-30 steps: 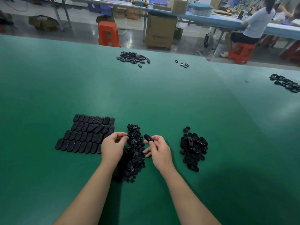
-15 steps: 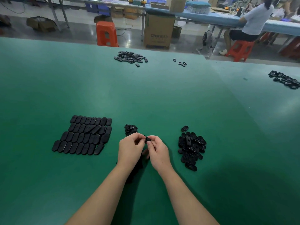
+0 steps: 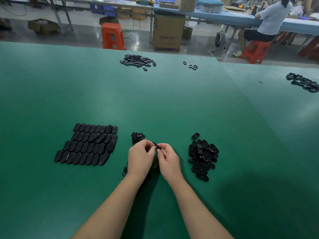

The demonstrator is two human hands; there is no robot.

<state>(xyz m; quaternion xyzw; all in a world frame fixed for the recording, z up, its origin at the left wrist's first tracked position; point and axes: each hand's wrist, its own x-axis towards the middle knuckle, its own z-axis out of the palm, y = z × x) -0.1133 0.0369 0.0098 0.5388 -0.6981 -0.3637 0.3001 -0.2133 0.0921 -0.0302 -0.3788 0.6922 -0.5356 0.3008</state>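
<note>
Fitting step: left hand (image 3: pixel 140 156) and right hand (image 3: pixel 168 158) pinch one black shell (image 3: pixel 157 146) right of the finished rows (image 3: pixel 88 145); next I'd press it shut.

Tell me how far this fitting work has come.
Done, it seems: neat rows of black oval plastic shells on the left. In hand: the left hand and right hand pinch one small black oval piece together. To do: the loose pile of black oval shells on the right and the heap of small black parts behind the hands.
</note>
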